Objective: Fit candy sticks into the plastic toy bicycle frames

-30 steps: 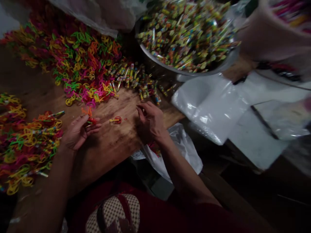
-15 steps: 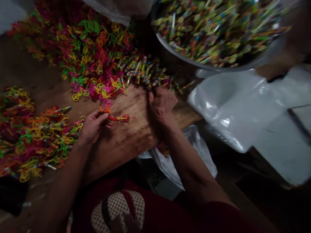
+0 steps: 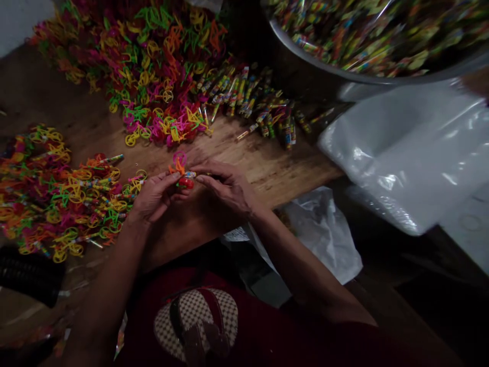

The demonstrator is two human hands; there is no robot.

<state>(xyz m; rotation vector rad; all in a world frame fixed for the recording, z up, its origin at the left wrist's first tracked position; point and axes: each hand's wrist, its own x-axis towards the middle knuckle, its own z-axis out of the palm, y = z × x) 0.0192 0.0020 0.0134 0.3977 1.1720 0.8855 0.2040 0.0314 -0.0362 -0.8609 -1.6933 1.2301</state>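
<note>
Over the wooden board, my left hand (image 3: 156, 196) pinches a small plastic toy bike (image 3: 178, 166) with an orange frame and a pink wheel. A red round part (image 3: 186, 182) shows below it at the fingertips. My right hand (image 3: 229, 188) meets it from the right, its thumb and fingers closed on a small printed tube (image 3: 190, 174) against the toy bike. Behind the hands lies a heap of loose colourful plastic toy parts (image 3: 153, 97). Several printed tubes (image 3: 244, 92) lie beside that heap. To the left is a pile of toy bikes with tubes in them (image 3: 84, 204).
A large metal basin (image 3: 305, 56) full of printed tubes stands at the back right. Clear plastic bags (image 3: 397, 153) lie to the right. Another plastic bag (image 3: 324, 229) hangs below the edge of the wooden board (image 3: 290, 188). A black object (image 3: 30, 275) is at far left.
My right hand has come from the tube pile to my left hand, bringing a printed tube to the toy bike. My left hand keeps its hold. The view has shifted slightly.
</note>
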